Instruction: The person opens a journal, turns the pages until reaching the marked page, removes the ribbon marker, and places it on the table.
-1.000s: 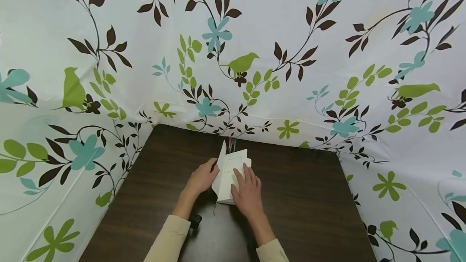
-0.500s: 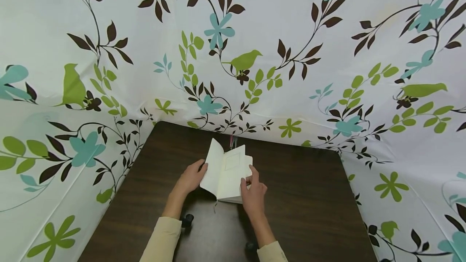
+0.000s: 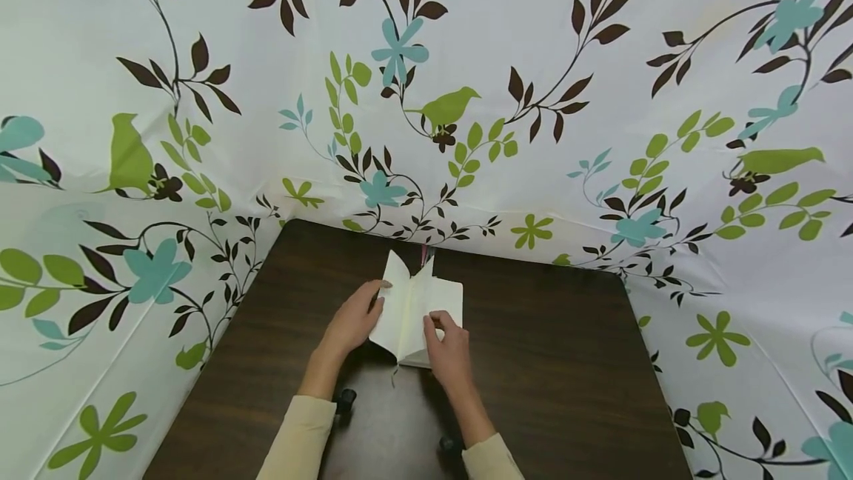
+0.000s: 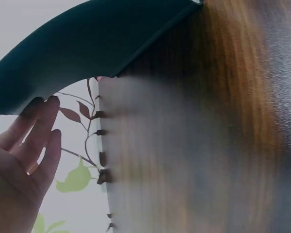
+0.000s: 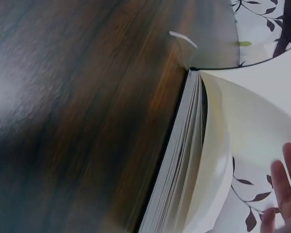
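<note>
The left hand (image 3: 356, 321) propped the dark-covered cream-paged notebook's (image 3: 416, 310) raised cover with straight fingers; the right hand (image 3: 448, 347) pinched a page.

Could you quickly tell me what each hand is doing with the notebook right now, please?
Left hand: open, straight fingers propping up the notebook's raised left cover.
Right hand: fingers curled on a page near the right edge, pinching it.

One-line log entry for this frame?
left hand: holds cover open | right hand: lifting page | notebook: open on table
</note>
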{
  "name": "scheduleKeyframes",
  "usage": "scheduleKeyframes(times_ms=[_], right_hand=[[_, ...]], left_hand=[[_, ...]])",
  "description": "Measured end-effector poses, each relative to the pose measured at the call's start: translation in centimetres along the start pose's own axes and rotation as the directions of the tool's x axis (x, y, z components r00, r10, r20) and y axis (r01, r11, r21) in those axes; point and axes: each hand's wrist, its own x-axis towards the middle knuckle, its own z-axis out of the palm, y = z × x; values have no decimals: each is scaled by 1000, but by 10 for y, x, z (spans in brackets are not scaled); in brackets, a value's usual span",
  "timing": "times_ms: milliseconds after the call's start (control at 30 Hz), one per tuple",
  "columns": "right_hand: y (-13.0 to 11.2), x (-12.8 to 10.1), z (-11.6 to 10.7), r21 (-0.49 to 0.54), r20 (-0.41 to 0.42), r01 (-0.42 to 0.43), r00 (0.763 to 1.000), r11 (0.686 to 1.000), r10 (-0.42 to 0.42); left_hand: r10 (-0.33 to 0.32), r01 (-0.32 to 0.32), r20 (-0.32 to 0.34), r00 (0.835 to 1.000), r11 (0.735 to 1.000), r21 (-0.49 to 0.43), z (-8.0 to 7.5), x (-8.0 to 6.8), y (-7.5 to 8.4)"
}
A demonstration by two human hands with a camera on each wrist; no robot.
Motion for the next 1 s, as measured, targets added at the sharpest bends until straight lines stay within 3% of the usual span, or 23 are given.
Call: scheduleKeyframes(times_ms=[100, 200, 333, 633, 867, 1000], right_hand=[[-2, -1, 8, -36, 143, 82, 987, 996, -76], [-3, -5, 16, -71, 271, 203, 946, 977, -177], [-3, -10, 24, -108, 345, 294, 907, 950, -241], [8, -10, 28, -224, 376, 345, 893, 911, -245], [30, 0, 26, -378, 385, 298, 912, 877, -143], [40, 4, 18, -432, 427, 291, 900, 854, -91]], left_hand=[[17, -17, 0, 1000, 999, 42, 3, 1, 3], [-12, 12, 2, 1000, 999, 30, 5, 0, 4], [-48, 48, 4, 999, 999, 13, 5, -1, 5], [-110, 113, -33, 993, 985, 128, -7, 1, -4], [-194, 196, -28, 981, 971, 136, -9, -3, -15], [-204, 209, -55, 977, 971, 118, -6, -7, -18]])
